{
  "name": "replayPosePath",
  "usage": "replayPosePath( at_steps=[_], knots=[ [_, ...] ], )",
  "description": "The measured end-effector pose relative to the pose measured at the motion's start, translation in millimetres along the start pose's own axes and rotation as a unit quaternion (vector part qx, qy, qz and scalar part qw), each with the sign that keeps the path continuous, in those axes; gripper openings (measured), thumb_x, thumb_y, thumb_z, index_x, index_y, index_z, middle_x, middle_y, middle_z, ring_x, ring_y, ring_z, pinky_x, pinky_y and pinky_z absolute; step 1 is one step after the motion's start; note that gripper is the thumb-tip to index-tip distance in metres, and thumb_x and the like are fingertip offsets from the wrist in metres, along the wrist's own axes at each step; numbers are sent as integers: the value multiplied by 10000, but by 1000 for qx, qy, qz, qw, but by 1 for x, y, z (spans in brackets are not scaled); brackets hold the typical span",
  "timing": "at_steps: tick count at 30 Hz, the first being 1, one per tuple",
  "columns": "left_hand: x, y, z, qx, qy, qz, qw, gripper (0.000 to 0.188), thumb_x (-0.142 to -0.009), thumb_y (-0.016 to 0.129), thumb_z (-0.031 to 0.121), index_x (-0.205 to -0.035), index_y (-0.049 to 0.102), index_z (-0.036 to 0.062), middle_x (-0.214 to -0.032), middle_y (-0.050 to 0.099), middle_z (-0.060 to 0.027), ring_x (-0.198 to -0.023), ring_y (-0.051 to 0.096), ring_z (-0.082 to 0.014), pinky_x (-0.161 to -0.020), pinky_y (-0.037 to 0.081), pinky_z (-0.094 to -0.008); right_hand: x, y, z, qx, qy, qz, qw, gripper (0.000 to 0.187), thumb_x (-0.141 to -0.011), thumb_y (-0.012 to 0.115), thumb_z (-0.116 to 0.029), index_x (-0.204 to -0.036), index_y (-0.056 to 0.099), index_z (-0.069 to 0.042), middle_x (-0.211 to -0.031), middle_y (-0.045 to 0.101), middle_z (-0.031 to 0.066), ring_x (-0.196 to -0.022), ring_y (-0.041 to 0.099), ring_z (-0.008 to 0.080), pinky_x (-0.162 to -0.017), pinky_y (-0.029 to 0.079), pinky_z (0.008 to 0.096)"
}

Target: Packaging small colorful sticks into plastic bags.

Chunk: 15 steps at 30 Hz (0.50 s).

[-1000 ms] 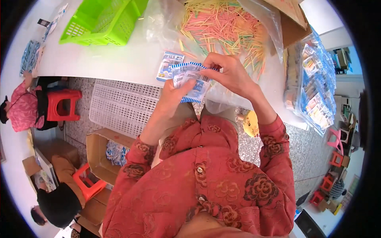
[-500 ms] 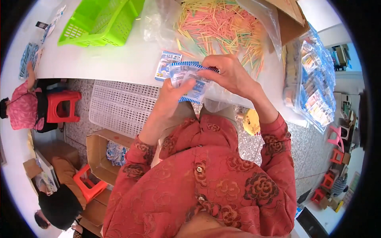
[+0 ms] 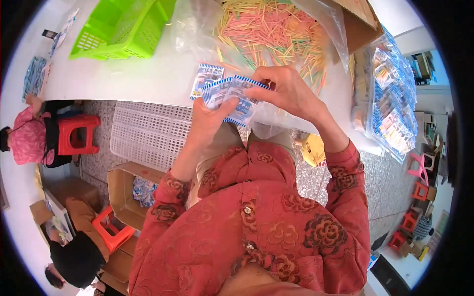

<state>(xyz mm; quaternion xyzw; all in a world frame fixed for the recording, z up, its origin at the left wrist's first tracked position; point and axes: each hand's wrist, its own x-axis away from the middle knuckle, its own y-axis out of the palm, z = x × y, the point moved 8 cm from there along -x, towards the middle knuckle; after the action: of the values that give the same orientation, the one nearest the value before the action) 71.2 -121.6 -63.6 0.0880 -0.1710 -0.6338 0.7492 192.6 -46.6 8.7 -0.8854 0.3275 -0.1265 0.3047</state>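
Note:
Several small blue-and-white plastic packets are fanned out at the table's near edge, above my lap. My left hand grips them from the left, its thumb lying across the front one. From the right, my right hand pinches the upper corner of the front packet between thumb and fingers. Another packet of the same kind lies on the white table just beyond my left hand. A large heap of thin pink, yellow and green sticks spreads over the table past my right hand.
A green basket stands at the far left. On the right, a clear bag bulges with filled packets beside a cardboard box. Below the table are a white plastic crate and an open carton. Two people sit at the left.
The packets have spread wider apart, with my left hand shifting slightly left. My right hand stays at the front packet's corner.

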Motion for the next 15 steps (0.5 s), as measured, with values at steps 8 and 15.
replayPosePath(
  at_steps=[8, 15],
  knots=[
    [4, 1, -2, -3, 6, 7, 1000, 268, -793, 666, 50, -1047, 609, -15, -954, 647, -54, -827, 597, -95, -740, 501, -257, 3, -2, -8, 29, -71, 31, 997, 148, -788, 650, -104, -804, 580, 25, -652, 552, 91, -585, 508, 183, -529, 401, 301],
    [6, 3, 0, -35, 24, -24, 999, 285, -773, 684, 41, -1040, 607, -25, -941, 643, -49, -823, 593, -90, -733, 501, -248, 6, -2, -23, 48, -157, 37, 986, 135, -764, 635, -41, -861, 561, 17, -755, 574, 103, -653, 555, 220, -585, 446, 312]
  ],
)
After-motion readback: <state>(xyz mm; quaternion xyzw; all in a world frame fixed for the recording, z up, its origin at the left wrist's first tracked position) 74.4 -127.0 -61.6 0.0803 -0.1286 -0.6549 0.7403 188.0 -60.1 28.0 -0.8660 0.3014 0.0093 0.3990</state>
